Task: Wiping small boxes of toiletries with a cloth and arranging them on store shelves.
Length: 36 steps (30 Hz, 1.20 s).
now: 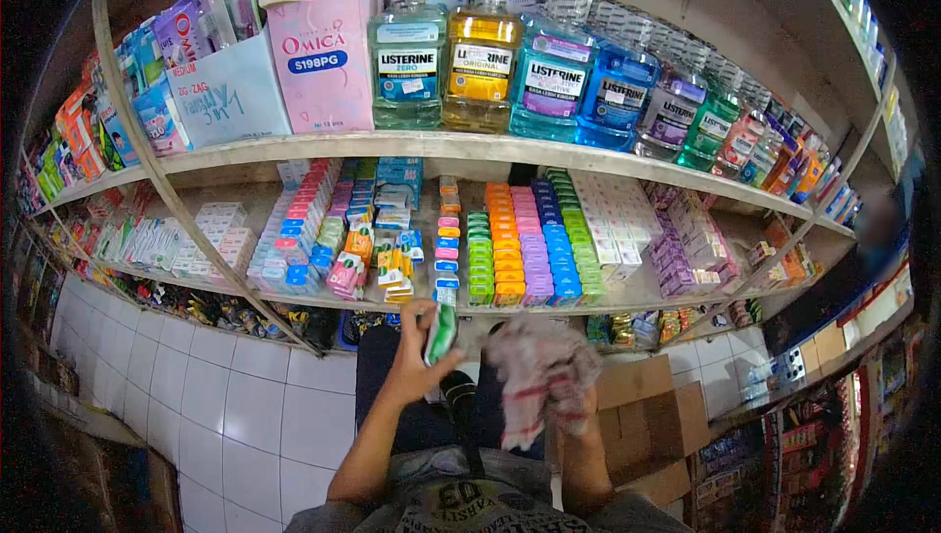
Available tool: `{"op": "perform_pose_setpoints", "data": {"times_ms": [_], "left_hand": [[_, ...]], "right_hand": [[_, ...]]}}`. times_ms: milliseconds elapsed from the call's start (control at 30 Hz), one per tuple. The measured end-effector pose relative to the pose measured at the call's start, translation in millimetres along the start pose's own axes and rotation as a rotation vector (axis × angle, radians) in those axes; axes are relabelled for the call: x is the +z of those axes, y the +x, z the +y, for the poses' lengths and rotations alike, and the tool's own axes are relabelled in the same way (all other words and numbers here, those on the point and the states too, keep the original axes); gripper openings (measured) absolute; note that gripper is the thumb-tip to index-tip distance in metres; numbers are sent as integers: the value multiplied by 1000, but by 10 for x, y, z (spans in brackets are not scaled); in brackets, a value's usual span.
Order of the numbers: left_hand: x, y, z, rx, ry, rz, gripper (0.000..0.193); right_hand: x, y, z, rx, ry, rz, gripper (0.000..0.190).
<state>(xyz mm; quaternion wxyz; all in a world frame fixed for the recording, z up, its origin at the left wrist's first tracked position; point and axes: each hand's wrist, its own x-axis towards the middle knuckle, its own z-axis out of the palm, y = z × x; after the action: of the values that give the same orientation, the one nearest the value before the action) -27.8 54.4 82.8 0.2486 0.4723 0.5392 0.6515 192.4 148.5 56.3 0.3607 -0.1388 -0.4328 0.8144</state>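
My left hand (417, 357) holds a small green and white box (442, 334) between thumb and fingers, just in front of the lower shelf's edge. A checked cloth (540, 371), pale with red stripes, hangs from my right hand (587, 408), which it mostly covers. Beyond the hands, small boxed goods stand in rows on the lower shelf: green boxes (480, 268), orange boxes (509, 265), purple boxes (536, 268) and blue boxes (564, 261). A narrow row of mixed small boxes (447, 254) lies directly beyond my left hand.
Mouthwash bottles (481, 66) and a pink carton (320, 63) stand on the upper shelf (441, 143). Slanting metal struts (173, 202) cross in front of both sides. An opened cardboard box (639, 423) sits on the floor at my right. White tiles (246, 415) lie to the left.
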Motion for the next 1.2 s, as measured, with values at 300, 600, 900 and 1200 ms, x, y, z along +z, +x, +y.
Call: {"op": "perform_pose_setpoints", "data": {"times_ms": [300,600,900,1200], "left_hand": [[14,618,-152,-210,-860,205,33],[88,1091,-231,-153,-438,246,31],[-214,2485,-1109,331,379,121,42],[-213,3214,-2057,307,1267,35,50]], "right_hand": [[-370,45,232,-234,41,291,45],[-173,147,312,-43,142,386,31],[-353,159,429,51,34,486,39],[-469,228,700,182,-95,441,47]]}}
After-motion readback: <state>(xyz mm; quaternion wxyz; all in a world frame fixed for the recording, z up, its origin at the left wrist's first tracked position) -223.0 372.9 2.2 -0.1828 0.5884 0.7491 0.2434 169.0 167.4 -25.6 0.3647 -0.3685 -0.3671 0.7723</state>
